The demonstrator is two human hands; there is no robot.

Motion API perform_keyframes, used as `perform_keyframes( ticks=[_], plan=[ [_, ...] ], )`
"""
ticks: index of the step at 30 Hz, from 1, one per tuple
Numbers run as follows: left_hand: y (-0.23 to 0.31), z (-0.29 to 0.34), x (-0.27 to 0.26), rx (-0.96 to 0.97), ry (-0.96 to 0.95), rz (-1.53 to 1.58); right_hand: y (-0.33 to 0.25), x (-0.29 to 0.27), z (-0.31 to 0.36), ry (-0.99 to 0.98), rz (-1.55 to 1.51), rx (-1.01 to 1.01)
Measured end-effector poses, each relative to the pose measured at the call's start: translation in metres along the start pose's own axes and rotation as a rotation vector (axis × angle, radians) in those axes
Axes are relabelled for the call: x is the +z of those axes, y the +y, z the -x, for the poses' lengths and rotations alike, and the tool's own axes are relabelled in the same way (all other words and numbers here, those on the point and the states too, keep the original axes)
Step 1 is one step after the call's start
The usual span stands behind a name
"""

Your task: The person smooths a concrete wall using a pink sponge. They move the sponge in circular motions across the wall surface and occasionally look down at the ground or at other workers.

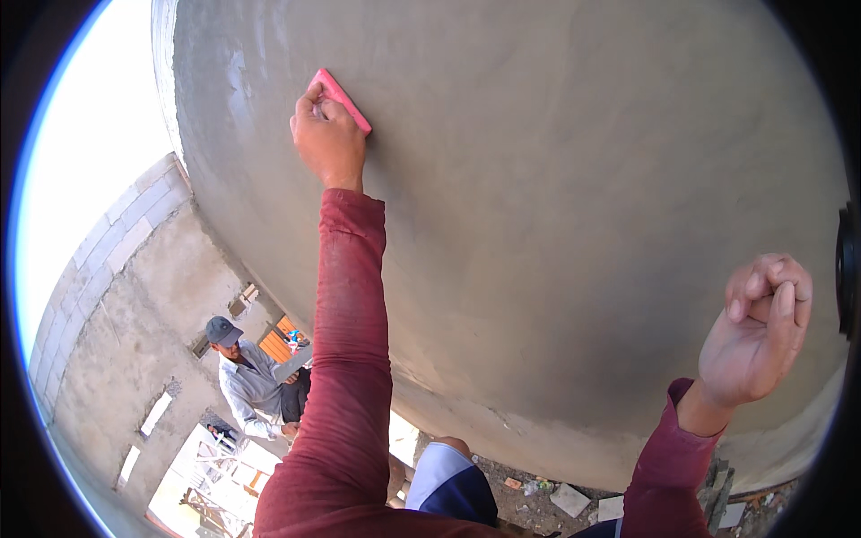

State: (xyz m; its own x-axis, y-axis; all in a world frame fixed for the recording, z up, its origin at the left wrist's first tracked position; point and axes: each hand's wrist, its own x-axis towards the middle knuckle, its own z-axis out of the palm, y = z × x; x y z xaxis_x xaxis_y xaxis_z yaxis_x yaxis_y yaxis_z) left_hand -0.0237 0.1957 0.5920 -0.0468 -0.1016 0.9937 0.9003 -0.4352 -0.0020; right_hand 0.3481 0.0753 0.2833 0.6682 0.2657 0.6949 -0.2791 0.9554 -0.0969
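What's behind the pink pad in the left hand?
Grey wall shows beyond the pink pad, which the left hand holds. The patch directly behind the pad is covered, so its surface can't be seen.

Counted: one left hand (330, 148) and one right hand (752, 345), two hands in all; one pink pad (345, 101); one clearly visible co-worker (247, 386); one dark cap (222, 330); two narrow wall slots (157, 413) (128, 466); rubble (568, 499), not reliably countable.

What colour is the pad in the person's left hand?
The pad is pink, seen best in the head view.
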Motion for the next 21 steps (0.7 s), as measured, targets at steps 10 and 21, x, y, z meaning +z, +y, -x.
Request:
perform_keyframes(
  ticks=[10, 21],
  plan=[
    [-0.058, -0.074, -0.018, -0.229, 0.029, 0.014, 0.004, 0.012, 0.002, 0.026, -0.032, 0.049],
    [-0.029, -0.038, -0.008, -0.073, 0.012, 0.013, 0.016, 0.001, 0.019, -0.052, 0.000, 0.061]
  ],
)
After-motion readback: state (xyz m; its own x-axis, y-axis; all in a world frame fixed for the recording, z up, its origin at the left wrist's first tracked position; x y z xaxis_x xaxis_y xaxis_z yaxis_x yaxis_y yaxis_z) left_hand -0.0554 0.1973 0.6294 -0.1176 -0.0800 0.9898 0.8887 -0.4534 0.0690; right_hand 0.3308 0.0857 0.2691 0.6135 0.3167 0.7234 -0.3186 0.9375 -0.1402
